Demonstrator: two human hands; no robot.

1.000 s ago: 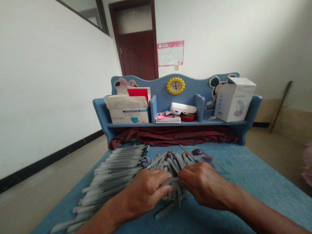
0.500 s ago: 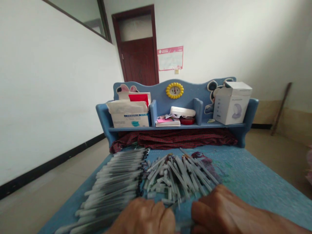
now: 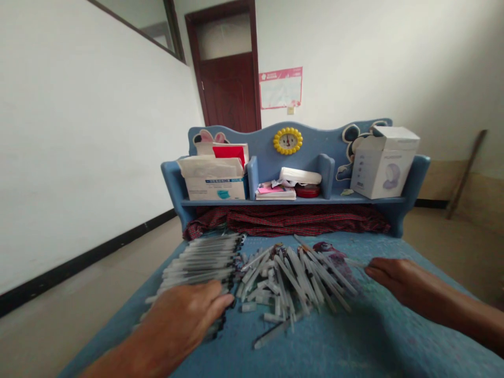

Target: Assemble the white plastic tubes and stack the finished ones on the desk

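On the blue desk [image 3: 315,346], a long row of clear pen barrels with black ends [image 3: 208,253] lies at the left. My left hand [image 3: 185,310] is over the near part of this row, fingers together; whatever lies under its fingers is hidden. A loose heap of translucent tubes [image 3: 291,273] and short clear caps [image 3: 264,295] spreads over the middle. To the right of the heap, my right hand [image 3: 389,273] pinches a thin translucent tube [image 3: 355,262] that points left. One tube [image 3: 271,335] lies apart at the heap's near edge.
Behind the desktop stands a blue shelf [image 3: 291,201] with a mask box [image 3: 216,187], papers [image 3: 275,193], a red round tin [image 3: 307,191] and a white box [image 3: 384,168]. Red checked cloth [image 3: 287,219] lies beneath it.
My hands were close together at the near edge. The left has moved up and left onto the row, the right up and right beyond the heap. The view has shifted slightly.
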